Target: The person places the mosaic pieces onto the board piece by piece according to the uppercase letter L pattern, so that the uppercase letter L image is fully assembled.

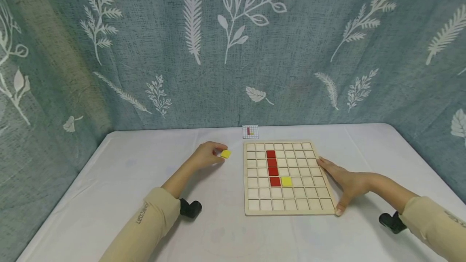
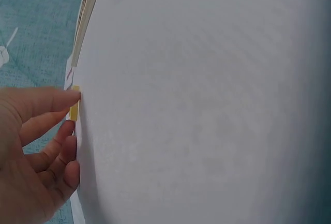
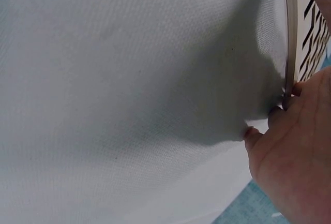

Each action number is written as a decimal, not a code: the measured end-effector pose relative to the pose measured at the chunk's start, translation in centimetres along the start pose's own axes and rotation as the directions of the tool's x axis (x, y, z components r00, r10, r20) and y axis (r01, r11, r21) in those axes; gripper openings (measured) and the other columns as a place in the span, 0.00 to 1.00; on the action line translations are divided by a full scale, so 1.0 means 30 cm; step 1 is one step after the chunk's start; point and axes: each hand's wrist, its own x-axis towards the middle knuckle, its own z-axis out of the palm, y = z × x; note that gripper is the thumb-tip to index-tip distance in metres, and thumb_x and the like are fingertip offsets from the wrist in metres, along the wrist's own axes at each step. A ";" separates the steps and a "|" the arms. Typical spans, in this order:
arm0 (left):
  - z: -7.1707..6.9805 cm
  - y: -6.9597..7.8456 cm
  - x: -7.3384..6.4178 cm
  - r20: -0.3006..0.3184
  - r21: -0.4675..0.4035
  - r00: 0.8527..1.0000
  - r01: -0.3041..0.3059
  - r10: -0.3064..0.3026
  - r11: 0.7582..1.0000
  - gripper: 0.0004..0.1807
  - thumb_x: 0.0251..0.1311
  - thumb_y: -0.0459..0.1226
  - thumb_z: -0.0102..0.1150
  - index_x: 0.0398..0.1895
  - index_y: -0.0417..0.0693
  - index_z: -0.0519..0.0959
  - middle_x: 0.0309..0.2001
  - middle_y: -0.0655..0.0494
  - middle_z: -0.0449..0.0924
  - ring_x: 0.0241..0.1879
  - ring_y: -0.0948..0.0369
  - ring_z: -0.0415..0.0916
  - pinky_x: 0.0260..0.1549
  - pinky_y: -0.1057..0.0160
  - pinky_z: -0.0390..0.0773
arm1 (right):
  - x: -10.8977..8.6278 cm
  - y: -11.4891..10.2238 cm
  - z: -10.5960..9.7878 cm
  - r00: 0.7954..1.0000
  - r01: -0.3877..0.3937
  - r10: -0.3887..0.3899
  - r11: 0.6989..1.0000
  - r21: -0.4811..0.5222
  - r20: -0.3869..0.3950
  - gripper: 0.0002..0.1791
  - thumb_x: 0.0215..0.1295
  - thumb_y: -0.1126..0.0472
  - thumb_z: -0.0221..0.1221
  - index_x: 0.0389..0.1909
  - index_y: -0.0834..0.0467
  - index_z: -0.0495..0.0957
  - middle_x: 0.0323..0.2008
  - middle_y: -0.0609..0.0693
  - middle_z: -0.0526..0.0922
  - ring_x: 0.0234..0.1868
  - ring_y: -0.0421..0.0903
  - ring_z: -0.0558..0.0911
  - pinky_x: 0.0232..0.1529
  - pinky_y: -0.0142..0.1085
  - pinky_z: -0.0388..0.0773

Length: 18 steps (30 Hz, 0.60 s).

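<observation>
A yellow square tile is pinched between the thumb and fingers of my left hand, left of the board's upper left corner. In the left wrist view the same tile shows edge-on at the fingertips. The wooden grid board lies flat on the table. Several red tiles form a column in it, and one yellow tile sits right of the lowest red one. My right hand rests against the board's right edge, thumb at the near corner, fingers stretched toward the far side.
A small printed card with a grid and a red and yellow pattern is behind the board. White cloth covers the table. A teal leaf-patterned curtain hangs at the back and sides. Dark wrist devices sit at both cuffs.
</observation>
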 end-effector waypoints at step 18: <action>-0.003 0.053 -0.076 0.012 0.053 1.000 0.013 -0.014 0.998 0.16 0.48 0.36 0.67 0.44 0.43 0.82 0.40 0.51 0.80 0.35 0.59 0.69 0.35 0.62 0.71 | -0.003 -0.001 0.002 1.000 0.009 -0.009 1.000 0.013 -0.007 0.78 0.26 0.49 0.77 0.69 0.69 0.29 0.69 0.69 0.28 0.68 0.69 0.33 0.62 0.64 0.38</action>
